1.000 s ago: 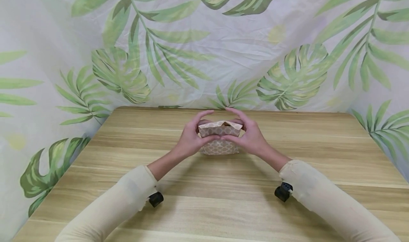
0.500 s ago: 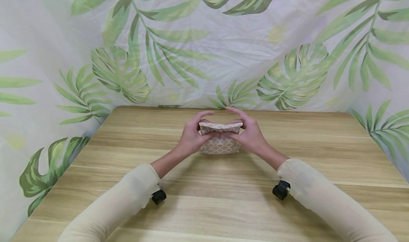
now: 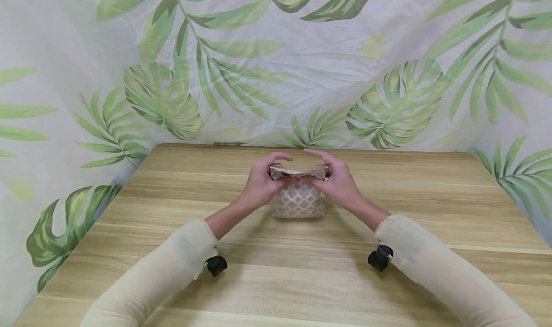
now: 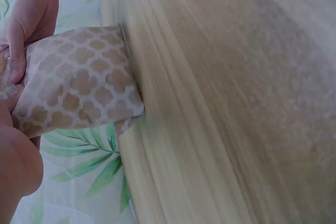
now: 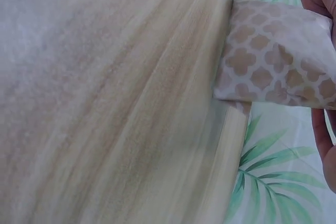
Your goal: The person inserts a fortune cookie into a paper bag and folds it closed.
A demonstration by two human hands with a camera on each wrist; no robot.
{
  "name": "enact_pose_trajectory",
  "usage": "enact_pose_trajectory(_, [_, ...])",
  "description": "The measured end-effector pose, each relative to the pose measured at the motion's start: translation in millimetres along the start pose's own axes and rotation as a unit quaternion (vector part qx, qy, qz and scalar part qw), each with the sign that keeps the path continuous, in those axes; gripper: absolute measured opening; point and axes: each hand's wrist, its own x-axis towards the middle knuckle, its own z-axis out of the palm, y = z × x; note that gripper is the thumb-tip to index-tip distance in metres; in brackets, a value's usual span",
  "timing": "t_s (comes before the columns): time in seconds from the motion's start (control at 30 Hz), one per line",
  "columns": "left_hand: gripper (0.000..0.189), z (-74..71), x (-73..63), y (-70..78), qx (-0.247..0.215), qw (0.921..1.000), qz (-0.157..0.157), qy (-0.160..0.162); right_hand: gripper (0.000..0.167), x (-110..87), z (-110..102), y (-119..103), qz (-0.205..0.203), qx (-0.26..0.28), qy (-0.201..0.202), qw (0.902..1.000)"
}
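A small paper bag (image 3: 298, 201) with a brown and white lattice pattern stands upright on the wooden table, between both hands. My left hand (image 3: 260, 183) grips its upper left side, thumb across the front and fingers behind. On the other side my right hand (image 3: 338, 182) pinches the upper right the same way. The thumbs meet near the middle, just under the bag's top edge, which dips between them. In the left wrist view the bag (image 4: 84, 82) has its base against the table; the right wrist view shows the bag (image 5: 275, 56) likewise. Its inside is hidden.
The wooden table (image 3: 284, 279) stretches around the bag. Behind it hangs a white cloth (image 3: 319, 82) with green leaf prints, close to the table's back edge. A small black camera (image 3: 216, 265) sits under the left sleeve, another black camera (image 3: 380, 258) under the right.
The bag's top, peaked and gaping a second ago, is now flattened and folded down in the middle. Its lower front has tilted towards me. Both hands have barely moved.
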Motion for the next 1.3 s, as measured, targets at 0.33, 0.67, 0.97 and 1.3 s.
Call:
enact_pose_trajectory(0.33, [0.022,-8.1,-4.5,2.6,0.033,0.9993,-0.016,-0.011,0.053,-4.7,-5,-6,0.019,-0.017,-0.016,0.9995])
enact_pose_trajectory(0.67, [0.024,-15.8,-5.1,5.8,0.030,0.9989,-0.014,-0.034,0.037,-7.0,-8,-7,0.010,-0.018,-0.006,0.9998])
enact_pose_trajectory(0.97, [0.028,-16.5,-7.4,5.3,0.017,0.9984,-0.010,-0.053,0.025,-8.3,-8,-3,-0.010,0.012,-0.006,0.9999])
enact_pose_trajectory(1.3, [0.024,-14.9,-8.1,2.6,0.076,0.9955,-0.004,-0.057,0.028,-12.5,-10,0,-0.035,-0.042,-0.031,0.9980])
